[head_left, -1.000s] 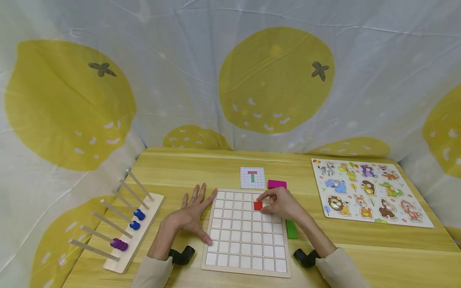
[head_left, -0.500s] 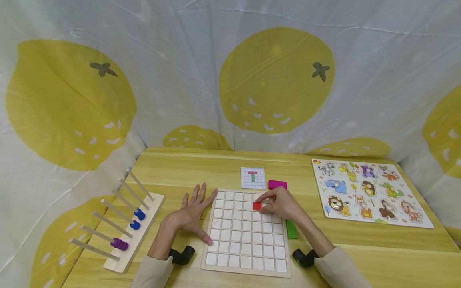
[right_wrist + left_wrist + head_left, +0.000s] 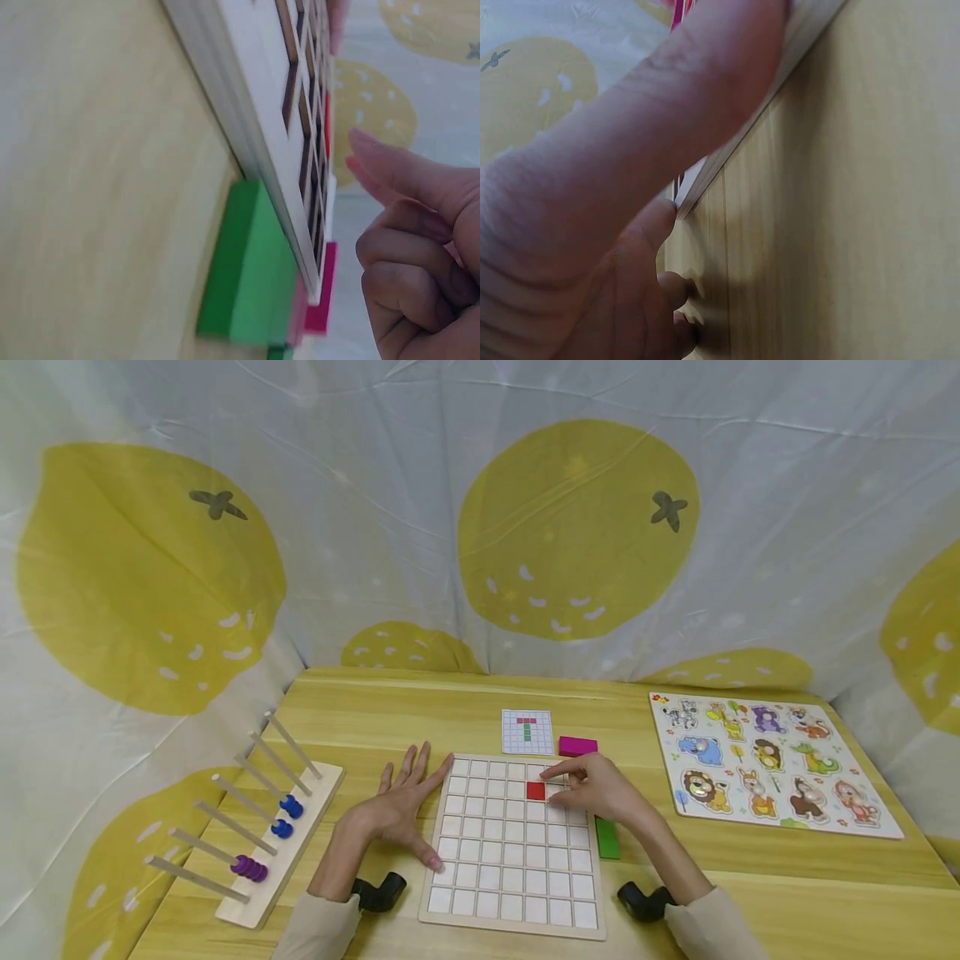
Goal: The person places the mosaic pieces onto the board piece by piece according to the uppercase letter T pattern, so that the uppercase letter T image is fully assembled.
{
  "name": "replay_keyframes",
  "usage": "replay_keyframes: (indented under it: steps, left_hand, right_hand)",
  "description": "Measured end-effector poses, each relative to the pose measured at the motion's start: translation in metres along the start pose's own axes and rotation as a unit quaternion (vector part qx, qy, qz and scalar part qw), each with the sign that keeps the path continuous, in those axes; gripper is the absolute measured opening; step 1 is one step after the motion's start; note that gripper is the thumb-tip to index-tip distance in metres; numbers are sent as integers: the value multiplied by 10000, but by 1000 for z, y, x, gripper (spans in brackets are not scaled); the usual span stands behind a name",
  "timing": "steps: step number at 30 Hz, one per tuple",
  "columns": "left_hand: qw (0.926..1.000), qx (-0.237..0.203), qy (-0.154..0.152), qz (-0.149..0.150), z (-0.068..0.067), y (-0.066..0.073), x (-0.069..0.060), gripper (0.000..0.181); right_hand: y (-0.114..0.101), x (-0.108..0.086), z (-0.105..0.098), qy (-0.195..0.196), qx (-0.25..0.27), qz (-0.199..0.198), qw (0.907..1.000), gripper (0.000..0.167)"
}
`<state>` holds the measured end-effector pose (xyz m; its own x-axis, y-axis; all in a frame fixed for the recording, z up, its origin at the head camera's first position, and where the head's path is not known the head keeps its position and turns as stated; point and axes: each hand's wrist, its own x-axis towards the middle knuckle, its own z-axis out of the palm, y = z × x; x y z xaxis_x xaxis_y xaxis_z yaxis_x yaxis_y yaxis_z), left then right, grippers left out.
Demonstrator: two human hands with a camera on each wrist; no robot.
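A wooden grid board (image 3: 513,929) with pale square cells lies flat in front of me. One red square tile (image 3: 536,791) sits in a cell near its upper right. My left hand (image 3: 390,817) has its fingers spread, thumb and index fingertip touching the board's left edge. Just right of the red tile, my right hand (image 3: 600,789) hovers over the board, index finger and thumb apart with nothing between them. In the right wrist view its other fingers (image 3: 401,240) are bent. The red tile shows there only as a thin sliver.
Behind the board lie a printed card (image 3: 517,746) with a T pattern and a magenta block (image 3: 577,746). A green block (image 3: 607,839) lies against the right edge. A peg rack (image 3: 266,868) with beads stands left; an animal puzzle board (image 3: 742,752) lies right.
My right hand pinched the red tile and shifted it slightly left; now it has let go and drawn a little to the right. My left hand has stayed in place.
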<state>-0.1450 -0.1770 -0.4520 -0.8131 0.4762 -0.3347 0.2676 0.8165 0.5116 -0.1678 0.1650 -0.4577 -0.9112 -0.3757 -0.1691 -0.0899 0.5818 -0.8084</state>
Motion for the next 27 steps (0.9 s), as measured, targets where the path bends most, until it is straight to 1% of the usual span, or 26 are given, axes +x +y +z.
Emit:
replay_keyframes:
  steps: [5, 13, 20, 24, 27]
  left_hand:
    - [10000, 21, -23, 5, 0, 0, 0, 151]
    - [10000, 5, -27, 17, 0, 0, -1, 151]
    - [10000, -6, -20, -1, -1, 0, 0, 151]
    - [10000, 5, -37, -4, 0, 0, -1, 150]
    - [10000, -5, -46, 12, 0, 1, -1, 150]
  right_hand:
    - [10, -12, -17, 12, 19, 43, 10000, 26]
    - [29, -31, -38, -92, 55, 99, 9999, 29]
    - [41, -35, -48, 55, 258, 269, 9993, 31]
    - [45, -35, -49, 170, 344, 434, 9983, 34]
    - [47, -35, -49, 213, 394, 468, 9979, 37]
